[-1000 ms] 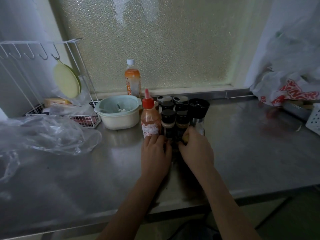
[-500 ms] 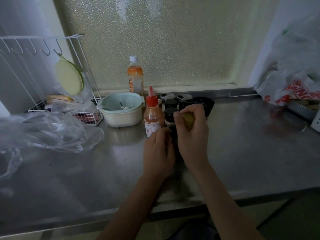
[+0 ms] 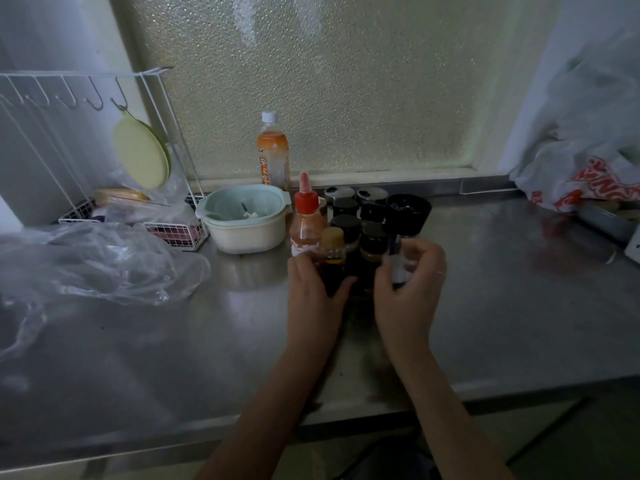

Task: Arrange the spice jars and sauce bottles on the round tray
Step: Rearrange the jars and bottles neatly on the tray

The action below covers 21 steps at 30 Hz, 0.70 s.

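Reaching forward side by side, left hand [image 3: 313, 289] wraps the tan-capped bottle [image 3: 333, 258]; right hand [image 3: 408, 289] pinches the grinder [image 3: 403, 233].

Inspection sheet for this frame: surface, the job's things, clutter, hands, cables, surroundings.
Surface: steel counter, dim light, reflective.
Job's things: red-capped sauce bottle, yellow-capped dark bottle, black-lidded spice jars and tall black-topped grinder packed upright together; the round tray beneath is hidden.
Clutter: pale bowl, orange drink bottle, clear plastic bag, white wire rack with green lid.
Hands: left hand wraps the yellow-capped bottle's base; right hand is around the grinder's clear body.
Cables: nothing seen.
Surroundings: frosted window behind; red-printed plastic bags at right.
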Motion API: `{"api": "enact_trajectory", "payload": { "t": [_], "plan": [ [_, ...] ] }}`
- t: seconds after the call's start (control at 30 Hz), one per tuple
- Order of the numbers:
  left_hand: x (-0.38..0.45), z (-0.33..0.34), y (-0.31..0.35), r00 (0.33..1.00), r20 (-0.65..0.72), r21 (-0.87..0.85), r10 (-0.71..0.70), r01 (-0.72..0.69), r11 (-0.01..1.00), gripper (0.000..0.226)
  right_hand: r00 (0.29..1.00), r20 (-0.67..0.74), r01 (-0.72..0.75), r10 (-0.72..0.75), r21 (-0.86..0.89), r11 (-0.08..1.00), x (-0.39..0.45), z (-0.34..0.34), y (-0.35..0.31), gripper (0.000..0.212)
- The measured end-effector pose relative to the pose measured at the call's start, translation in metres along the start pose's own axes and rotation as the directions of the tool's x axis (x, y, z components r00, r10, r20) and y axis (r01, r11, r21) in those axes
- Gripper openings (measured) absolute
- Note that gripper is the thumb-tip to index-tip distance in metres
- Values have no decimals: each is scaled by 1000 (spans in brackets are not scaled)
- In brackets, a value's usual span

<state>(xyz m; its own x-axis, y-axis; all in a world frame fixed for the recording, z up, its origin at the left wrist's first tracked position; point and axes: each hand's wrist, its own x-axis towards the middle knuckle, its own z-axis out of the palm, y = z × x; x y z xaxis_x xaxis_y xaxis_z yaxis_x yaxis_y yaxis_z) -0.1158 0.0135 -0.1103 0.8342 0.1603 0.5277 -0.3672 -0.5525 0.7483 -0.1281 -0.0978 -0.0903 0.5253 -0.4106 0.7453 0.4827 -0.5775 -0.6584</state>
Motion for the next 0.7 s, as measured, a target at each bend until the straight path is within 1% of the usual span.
{"api": "enact_trajectory", "payload": {
  "t": [0.03,0.07,0.1,0.17,0.2,0.27,0.3,0.43,0.5,0.63,0.7],
  "plan": [
    [1,-1,0,999,-18,-19,-41,41,999,45,998,3,-67,67,-3,998,1,-4,5,26],
    [2,-2,0,998,-24,-18,-60,59,998,43,989,61,-136,135,11,991,1,-7,10,24],
    [3,-2,-1,998,-26,10,-54,54,998,40,972,148,-185,182,8,983,1,-7,14,24],
    [3,-3,-1,999,-32,86,-12,15,996,35,940,283,-170,188,-89,981,0,-5,18,30],
    [2,-4,0,999,-37,103,-4,8,995,34,934,307,-143,184,-152,978,-1,-2,18,34],
    [2,-5,1,998,-61,107,-11,17,994,33,937,290,-121,192,-245,962,0,3,16,40],
    [1,-5,1,997,-73,121,-14,23,992,32,939,278,-130,205,-265,955,0,4,15,42],
    [2,-6,-2,996,-86,222,38,-19,975,25,942,235,-181,239,-243,953,-5,7,13,41],
    [2,-8,-2,995,-80,243,60,-39,969,25,938,222,-202,266,-272,941,-6,10,13,41],
    [3,-11,-2,992,-65,245,112,-93,965,26,901,278,-208,334,-400,893,-2,10,14,46],
    [3,-11,-1,993,-50,228,106,-92,969,28,895,301,-198,331,-396,896,-1,7,15,42]
  ]
}}
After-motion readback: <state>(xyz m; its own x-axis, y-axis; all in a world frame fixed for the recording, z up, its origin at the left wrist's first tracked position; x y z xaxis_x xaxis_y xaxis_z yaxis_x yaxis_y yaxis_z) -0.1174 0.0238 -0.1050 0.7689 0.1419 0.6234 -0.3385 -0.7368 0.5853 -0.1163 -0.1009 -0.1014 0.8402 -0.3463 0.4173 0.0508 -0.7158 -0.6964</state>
